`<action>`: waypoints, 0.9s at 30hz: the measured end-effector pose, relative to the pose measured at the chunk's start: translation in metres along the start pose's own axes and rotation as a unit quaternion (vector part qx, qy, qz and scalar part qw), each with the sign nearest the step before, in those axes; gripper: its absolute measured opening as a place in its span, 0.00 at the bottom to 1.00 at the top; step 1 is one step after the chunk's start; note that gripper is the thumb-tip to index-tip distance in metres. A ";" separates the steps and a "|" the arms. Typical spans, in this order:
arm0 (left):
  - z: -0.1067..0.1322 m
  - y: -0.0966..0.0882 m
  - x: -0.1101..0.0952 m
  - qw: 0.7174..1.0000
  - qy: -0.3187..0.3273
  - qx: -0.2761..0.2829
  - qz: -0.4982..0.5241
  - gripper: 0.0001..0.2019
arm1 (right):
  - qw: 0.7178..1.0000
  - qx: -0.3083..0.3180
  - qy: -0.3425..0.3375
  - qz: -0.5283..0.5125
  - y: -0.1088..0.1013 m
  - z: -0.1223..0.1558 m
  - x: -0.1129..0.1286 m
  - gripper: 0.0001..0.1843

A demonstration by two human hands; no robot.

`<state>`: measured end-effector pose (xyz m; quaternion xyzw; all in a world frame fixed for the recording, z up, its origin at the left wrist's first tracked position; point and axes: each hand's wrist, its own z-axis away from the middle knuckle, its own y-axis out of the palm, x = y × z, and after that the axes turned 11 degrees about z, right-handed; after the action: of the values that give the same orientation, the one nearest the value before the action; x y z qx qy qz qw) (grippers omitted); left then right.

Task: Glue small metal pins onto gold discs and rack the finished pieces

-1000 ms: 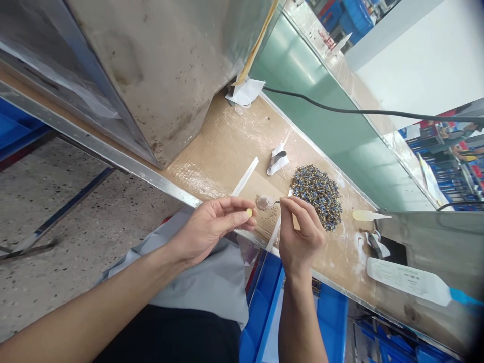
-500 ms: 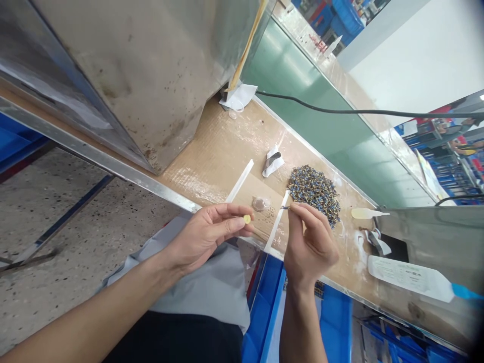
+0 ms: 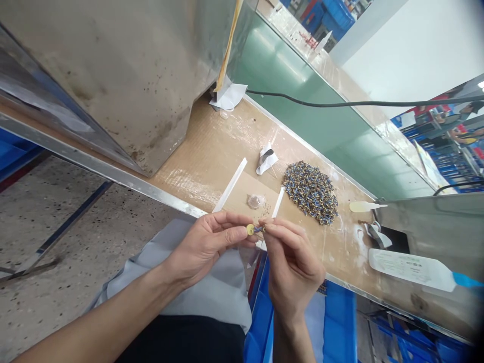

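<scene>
My left hand [image 3: 212,242] pinches a small round yellow part [image 3: 250,230] between thumb and fingers, just in front of the bench edge. My right hand [image 3: 291,262] pinches a tiny blue-and-metal piece [image 3: 258,229] whose tip touches the yellow part. Behind the hands, a small clear cap [image 3: 256,201] rests on a cardboard square. A heap of small blue-and-gold pieces [image 3: 310,191] lies on the bench to the right of it.
A large stained metal housing [image 3: 124,75] stands at the bench's left. White strips [image 3: 230,184], a crumpled white scrap [image 3: 265,160], a glue bottle [image 3: 365,206], a white tube with a blue cap [image 3: 416,269] and a black cable [image 3: 340,104] lie around. Blue bins [image 3: 340,327] sit below.
My right hand came back from the heap toward me, bringing the small piece to the yellow part in my left hand. The view shifted slightly.
</scene>
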<state>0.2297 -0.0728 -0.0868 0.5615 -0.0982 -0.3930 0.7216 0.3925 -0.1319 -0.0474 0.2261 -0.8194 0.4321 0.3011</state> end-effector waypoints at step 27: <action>0.014 0.016 -0.004 0.992 0.060 -0.004 -0.111 0.08 | 0.979 -0.053 -0.169 0.099 -0.001 0.007 0.004 0.23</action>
<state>0.2264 -0.0795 -0.0671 0.5887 0.0099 -0.4369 0.6800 0.3883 -0.1386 -0.0476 0.1971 -0.8988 0.3709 0.1257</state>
